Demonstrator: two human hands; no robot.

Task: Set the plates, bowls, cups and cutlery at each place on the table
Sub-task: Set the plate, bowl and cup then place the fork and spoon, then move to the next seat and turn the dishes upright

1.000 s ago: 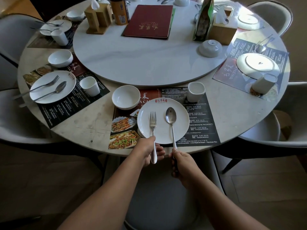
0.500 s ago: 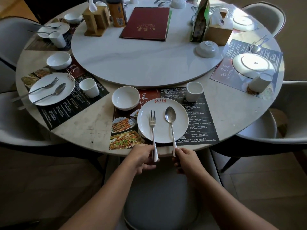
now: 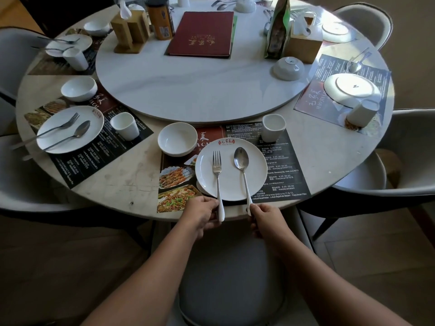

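Currently cutlery step, place at surface (image 3: pixel 117 180) near edge. Left grip (image 3: pixel 202 212) pinches fork (image 3: pixel 217 180) handle, right grip (image 3: pixel 266 217) pinches spoon (image 3: pixel 242 165) handle; both lie parallel on plate (image 3: pixel 231 187). Next, likely: let go cleanly, move to right-edge place.

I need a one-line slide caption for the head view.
The left hand holds the fork and the right hand the spoon, both lying on the near plate.
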